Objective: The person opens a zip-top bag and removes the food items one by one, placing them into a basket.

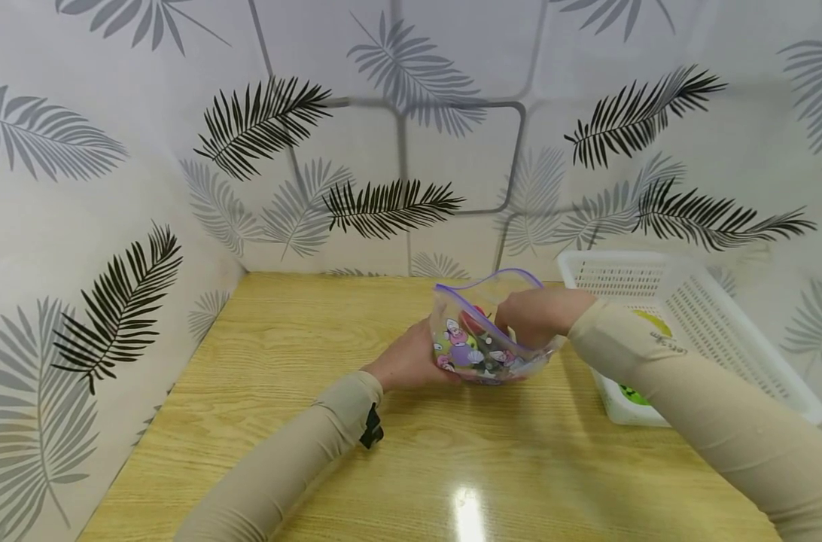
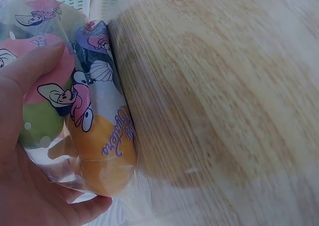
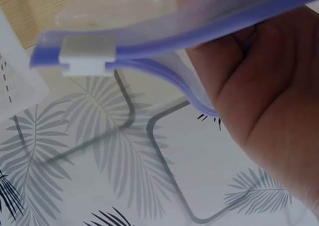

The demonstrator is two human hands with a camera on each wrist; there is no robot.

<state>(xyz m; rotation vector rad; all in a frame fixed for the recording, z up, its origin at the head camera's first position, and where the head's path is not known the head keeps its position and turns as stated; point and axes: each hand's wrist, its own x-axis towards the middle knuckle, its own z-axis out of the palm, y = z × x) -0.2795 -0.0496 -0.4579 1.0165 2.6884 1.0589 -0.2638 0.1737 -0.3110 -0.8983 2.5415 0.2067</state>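
A clear slider zip bag (image 1: 461,350) with a purple-edged mouth and printed cartoon figures sits on the table, its mouth gaping upward. My left hand (image 1: 411,360) grips its left side, thumb on the front and fingers beneath in the left wrist view. Through the plastic show an orange object (image 2: 102,159), a green one (image 2: 40,126) and a red one (image 1: 474,322); their kinds are unclear. My right hand (image 1: 543,312) reaches into the mouth from the right, its fingertips hidden inside. The bag's white slider (image 3: 88,54) stands at one end of the zip.
A white plastic basket (image 1: 723,316) with slotted walls stands to the right, partly behind my right sleeve. Inside it something yellow (image 1: 651,322) and something green (image 1: 633,395) are visible. The wooden table (image 1: 302,324) meets leaf-patterned cloth at the back and left.
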